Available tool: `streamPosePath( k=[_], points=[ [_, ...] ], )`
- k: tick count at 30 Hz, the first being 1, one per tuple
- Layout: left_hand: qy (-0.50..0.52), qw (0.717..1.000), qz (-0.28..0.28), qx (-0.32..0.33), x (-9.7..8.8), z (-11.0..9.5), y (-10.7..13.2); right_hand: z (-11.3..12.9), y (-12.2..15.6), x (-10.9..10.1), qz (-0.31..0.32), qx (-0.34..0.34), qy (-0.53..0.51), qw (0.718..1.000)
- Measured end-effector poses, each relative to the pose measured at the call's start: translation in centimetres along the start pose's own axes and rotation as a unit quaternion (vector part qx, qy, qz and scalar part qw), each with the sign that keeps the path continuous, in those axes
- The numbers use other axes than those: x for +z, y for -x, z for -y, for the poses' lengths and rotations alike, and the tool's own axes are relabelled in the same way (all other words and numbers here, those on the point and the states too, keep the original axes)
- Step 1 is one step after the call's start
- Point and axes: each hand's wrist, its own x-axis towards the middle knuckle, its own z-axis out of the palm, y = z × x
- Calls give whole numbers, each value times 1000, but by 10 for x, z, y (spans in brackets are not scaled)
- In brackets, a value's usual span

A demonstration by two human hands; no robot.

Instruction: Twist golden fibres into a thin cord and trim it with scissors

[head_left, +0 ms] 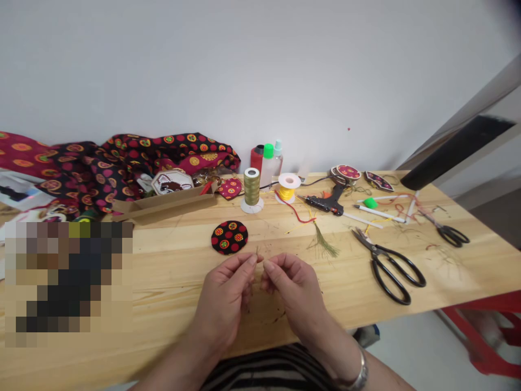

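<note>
My left hand [228, 296] and my right hand [295, 290] meet fingertip to fingertip above the front of the table. Both are closed in a pinch. A thin dark strand, seemingly thread [257, 251], pokes up at the left fingertips. What the right fingers hold is too small to make out. Just beyond the left hand lies a round fabric-covered disc [229, 237], black with red and orange motifs. An olive thread cone [252, 188] stands behind it. To the right of my hands is a green thread tassel [323, 243] with a red cord [296, 213].
Large black-handled scissors [393, 266] and smaller scissors [451, 234] lie on the right. A black glue gun [328, 203] and a yellow thread spool [288, 190] sit farther back. Patterned fabric [134, 157] and a cardboard tray [166, 206] occupy the left rear. A red stool [484, 331] stands below the table.
</note>
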Motion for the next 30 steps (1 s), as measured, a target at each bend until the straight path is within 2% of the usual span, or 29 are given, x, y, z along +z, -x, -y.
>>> streamPosePath(
  k=[3, 6, 9, 11, 14, 16, 19, 21, 23, 28, 30],
  points=[
    [6, 1000, -4, -3, 0, -1, 0, 0, 0, 2, -2, -8, 1, 1000],
    [27, 999, -18, 0, -3, -5, -1, 6, -2, -5, -14, -33, 42, 998],
    [57, 998, -28, 15, -6, -10, -3, 14, -7, -22, -75, -107, 121, 984],
    [67, 997, -29, 25, -9, -13, -5, 17, -12, -36, -126, -174, 210, 954],
    [72, 996, -31, 41, -12, -18, -7, 18, -17, -52, -135, -264, 397, 868],
    [73, 996, -34, 50, -13, -20, -8, 17, -15, -57, -95, -305, 481, 816],
    [73, 995, -35, 58, -14, -21, -8, 15, -6, -56, 25, -333, 519, 787],
    [74, 995, -36, 61, -15, -21, -8, 16, 1, -53, 133, -322, 540, 766],
    [73, 995, -36, 62, -15, -20, -7, 19, 6, -50, 213, -305, 567, 735],
    [65, 996, -27, 54, -14, -19, -4, 24, 7, -43, 279, -316, 626, 656],
    [66, 996, -25, 52, -14, -19, -3, 23, 6, -40, 295, -322, 638, 634]
  ],
)
